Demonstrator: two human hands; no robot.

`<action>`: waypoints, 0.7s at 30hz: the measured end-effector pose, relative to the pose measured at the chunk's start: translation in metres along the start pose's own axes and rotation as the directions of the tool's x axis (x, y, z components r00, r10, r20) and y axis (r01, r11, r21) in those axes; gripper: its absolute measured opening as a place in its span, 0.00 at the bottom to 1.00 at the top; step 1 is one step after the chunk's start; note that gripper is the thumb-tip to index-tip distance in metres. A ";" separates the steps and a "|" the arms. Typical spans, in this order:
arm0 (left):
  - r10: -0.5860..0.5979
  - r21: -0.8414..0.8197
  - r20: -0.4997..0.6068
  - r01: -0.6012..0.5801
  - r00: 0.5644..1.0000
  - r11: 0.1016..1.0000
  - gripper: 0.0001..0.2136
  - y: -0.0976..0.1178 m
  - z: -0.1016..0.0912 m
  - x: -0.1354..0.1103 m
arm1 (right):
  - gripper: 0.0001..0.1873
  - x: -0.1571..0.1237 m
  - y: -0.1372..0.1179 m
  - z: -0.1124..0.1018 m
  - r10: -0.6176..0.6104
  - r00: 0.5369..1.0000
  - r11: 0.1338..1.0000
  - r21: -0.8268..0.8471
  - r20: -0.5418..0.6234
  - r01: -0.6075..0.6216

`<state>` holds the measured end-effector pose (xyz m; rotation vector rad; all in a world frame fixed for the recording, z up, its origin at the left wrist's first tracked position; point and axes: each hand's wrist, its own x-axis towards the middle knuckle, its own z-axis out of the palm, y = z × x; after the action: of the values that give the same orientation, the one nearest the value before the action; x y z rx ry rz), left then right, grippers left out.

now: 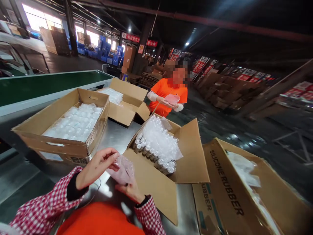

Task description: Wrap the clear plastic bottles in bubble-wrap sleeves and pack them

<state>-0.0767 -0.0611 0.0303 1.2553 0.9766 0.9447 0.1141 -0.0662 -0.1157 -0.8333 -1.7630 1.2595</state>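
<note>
A crinkled, translucent pinkish plastic bag [123,170] is held up between my two hands, just left of an open cardboard box [193,163]. My left hand [99,164] pinches its upper left edge with thumb and fingers. Lower down, my right hand [133,189] grips the bottom end of the bag, with part of its fingers hidden behind the plastic. Rows of silver-capped bottles [148,151] fill the box, partly covered by a clear plastic sheet [158,132]. Whatever is inside the bag cannot be made out.
Left stands a cardboard box [36,143] of clear-wrapped items, with another open box [122,112] behind. At right is a box marked SILICONE RUBBER [215,182]. A green conveyor belt [49,86] runs behind. Across the table, a person in orange [157,86] holds a pink item.
</note>
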 end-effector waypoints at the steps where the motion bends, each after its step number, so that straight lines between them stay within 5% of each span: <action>1: 0.004 0.010 0.009 -0.004 1.000 1.000 0.15 0.006 -0.005 -0.005 | 0.37 0.004 -0.003 0.004 -0.005 1.000 0.999 0.051 0.019 0.004; 3: 0.031 0.159 0.046 -0.037 0.998 0.987 0.14 0.021 -0.023 -0.018 | 0.28 0.010 -0.015 0.005 -0.027 1.000 0.997 0.075 -0.002 0.027; 5: 0.014 0.413 0.205 -0.100 0.979 0.905 0.14 0.041 -0.050 -0.032 | 0.22 0.014 -0.030 -0.002 -0.089 0.991 0.994 -0.072 -0.104 0.081; 8: -0.155 0.602 0.483 -0.198 0.862 0.773 0.14 0.073 -0.091 -0.038 | 0.15 0.026 -0.058 -0.016 -0.299 0.938 0.879 -0.434 -0.177 0.199; 9: -0.138 0.607 0.461 -0.199 0.877 0.770 0.15 0.080 -0.101 -0.035 | 0.14 0.032 -0.068 -0.019 -0.361 0.924 0.807 -0.538 -0.125 0.243; 11: 0.055 0.595 0.237 -0.190 0.970 0.781 0.15 0.087 -0.109 -0.023 | 0.15 0.046 -0.087 -0.019 -0.436 0.900 0.652 -0.682 0.023 0.333; 13: 0.276 0.609 0.091 -0.273 0.957 0.744 0.17 0.081 -0.104 -0.010 | 0.16 0.060 -0.101 -0.012 -0.464 0.875 0.541 -0.738 0.138 0.403; 14: 0.327 0.603 0.215 -0.389 0.920 0.697 0.20 0.073 -0.098 -0.005 | 0.17 0.066 -0.106 -0.009 -0.471 0.866 0.522 -0.738 0.169 0.428; 16: 0.330 0.622 0.464 -0.567 0.822 0.540 0.25 0.053 -0.086 0.001 | 0.22 0.078 -0.107 -0.001 -0.489 0.858 0.562 -0.695 0.159 0.449; 19: 0.437 0.796 0.420 -0.554 0.795 0.243 0.35 0.023 -0.080 0.005 | 0.28 0.096 -0.100 0.008 -0.417 0.909 0.770 -0.529 0.005 0.356; 21: 0.506 0.861 0.414 -0.506 0.757 0.051 0.30 0.013 -0.088 0.009 | 0.27 0.112 -0.098 0.016 -0.269 0.959 0.909 -0.350 -0.086 0.224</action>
<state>-0.1582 -0.0244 0.0380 2.8701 1.1478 0.8170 0.0418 -0.0059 0.0005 -0.8289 -1.9346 0.7288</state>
